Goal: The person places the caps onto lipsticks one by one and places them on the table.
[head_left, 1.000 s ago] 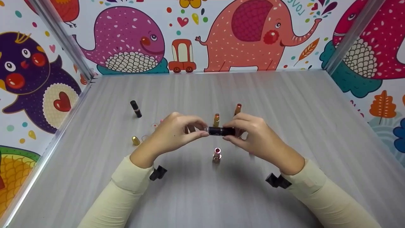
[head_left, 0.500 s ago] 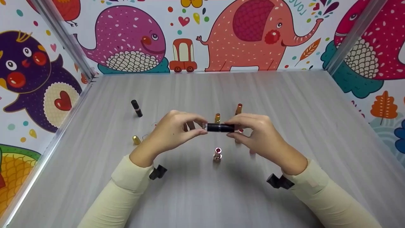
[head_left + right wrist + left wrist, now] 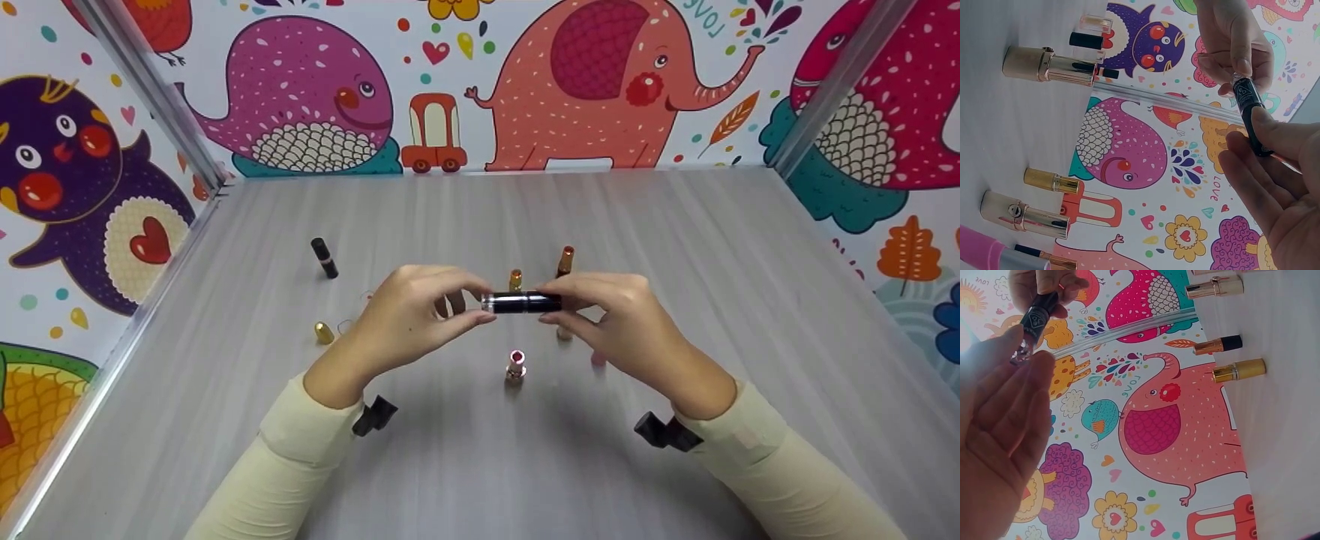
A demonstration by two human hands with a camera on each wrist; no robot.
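Note:
Both hands hold a black lipstick tube (image 3: 525, 302) level above the table. My left hand (image 3: 405, 322) pinches its clear end between thumb and fingers. My right hand (image 3: 619, 319) pinches the opposite, black end. Pale print shows on the tube's side in the right wrist view, and its two parts meet at a thin ring. Below the tube, nearer the person, a shiny pinkish-gold lipstick (image 3: 514, 367) stands upright. Just behind it is a small gold lipstick (image 3: 515, 280).
A gold-and-black lipstick (image 3: 566, 259) stands behind the right hand. A pink item (image 3: 598, 358) is partly hidden under that hand. Leftward are a black tube (image 3: 324, 258) and a small gold tube (image 3: 323, 332). Printed panels enclose the grey table (image 3: 465, 465).
The black tube has risen slightly in the head view. My right hand has shifted a little to the right along with its end; both hands keep their hold.

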